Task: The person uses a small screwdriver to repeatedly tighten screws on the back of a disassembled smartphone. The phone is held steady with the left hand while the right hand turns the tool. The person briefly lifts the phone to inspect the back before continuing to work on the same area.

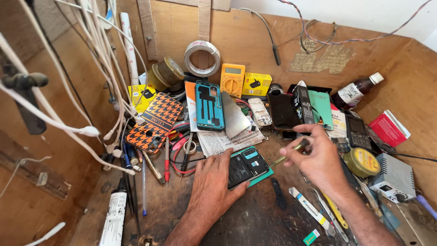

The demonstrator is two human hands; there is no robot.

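Observation:
An opened phone with its black insides showing lies on a teal mat on the wooden bench. My left hand rests flat on the phone's left end, pinning it down. My right hand hovers to the right of the phone and pinches a thin yellow-handled tool whose tip points at the phone's right edge.
A teal phone frame, an orange houndstooth case, a yellow multimeter, a tape roll and a brown bottle crowd the back. Tweezers, tubes and a solder tin lie right. White cables hang left.

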